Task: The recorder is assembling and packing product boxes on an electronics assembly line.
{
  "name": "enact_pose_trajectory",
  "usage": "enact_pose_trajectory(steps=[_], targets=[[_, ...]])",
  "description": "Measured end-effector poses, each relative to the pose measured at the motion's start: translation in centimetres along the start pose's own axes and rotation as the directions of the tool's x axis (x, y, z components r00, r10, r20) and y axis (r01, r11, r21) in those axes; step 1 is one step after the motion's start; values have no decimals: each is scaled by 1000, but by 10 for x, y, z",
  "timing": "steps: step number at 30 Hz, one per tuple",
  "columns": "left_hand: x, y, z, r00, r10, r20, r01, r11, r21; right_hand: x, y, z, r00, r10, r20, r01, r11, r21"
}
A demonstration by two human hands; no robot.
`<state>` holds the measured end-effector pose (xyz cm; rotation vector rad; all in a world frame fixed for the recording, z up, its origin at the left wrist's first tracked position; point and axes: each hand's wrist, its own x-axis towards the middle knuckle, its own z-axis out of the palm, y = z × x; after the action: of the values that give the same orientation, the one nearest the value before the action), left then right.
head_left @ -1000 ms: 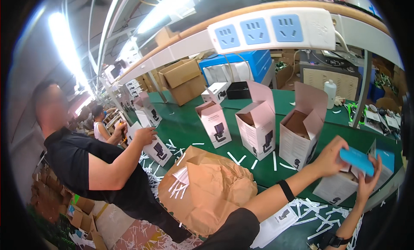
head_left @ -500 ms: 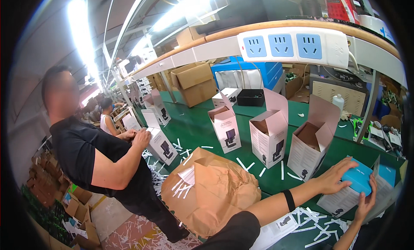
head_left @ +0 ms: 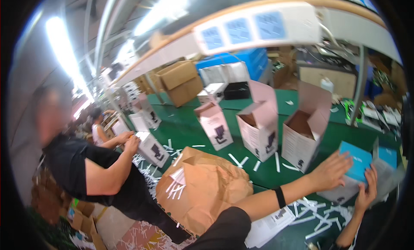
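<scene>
At the right, a white box with a bright blue top (head_left: 357, 154) stands on the green table. My left hand (head_left: 331, 169), slightly blurred, is at the box's left edge, fingers stretched toward the blue top. On the box's near side, my right hand (head_left: 366, 189) has its thumb and fingers around the corner. A second white box with blue on it (head_left: 385, 156) stands just to the right, partly hidden by the first. Left of my hands, three white cartons with raised flaps stand in a row, the nearest tall carton (head_left: 299, 142) among them.
Crumpled brown paper (head_left: 207, 189) lies left of my forearm. White paper strips (head_left: 319, 217) are strewn over the table, near a flat white printed piece (head_left: 269, 228). A power strip (head_left: 246, 28) runs along the overhead rail. A person in black (head_left: 101, 164) handles another carton (head_left: 151, 148).
The whole view has shifted and blurred. My left hand has drawn back slightly from over the blue top to its left edge. My right hand stays at the box's corner.
</scene>
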<state>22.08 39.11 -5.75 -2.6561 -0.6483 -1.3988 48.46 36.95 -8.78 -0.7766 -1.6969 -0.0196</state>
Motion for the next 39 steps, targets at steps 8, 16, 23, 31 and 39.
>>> enact_pose_trajectory(steps=[8,16,23,31,39], targets=[[2,18,13,976,-118,-183,107,992,-68,1,-27,25,995,10,-100,-5,999,44],[11,15,26,975,-91,-204,103,993,49,15,-24,19,990,20,-139,-5,994,110],[18,13,18,981,-53,-186,68,995,76,27,-25,22,984,-43,-171,69,987,148],[19,25,5,980,-26,-195,36,998,50,4,-22,14,959,115,-259,-65,979,195],[40,28,9,980,-61,-191,57,998,-22,10,-16,6,954,135,-268,-90,980,175]])
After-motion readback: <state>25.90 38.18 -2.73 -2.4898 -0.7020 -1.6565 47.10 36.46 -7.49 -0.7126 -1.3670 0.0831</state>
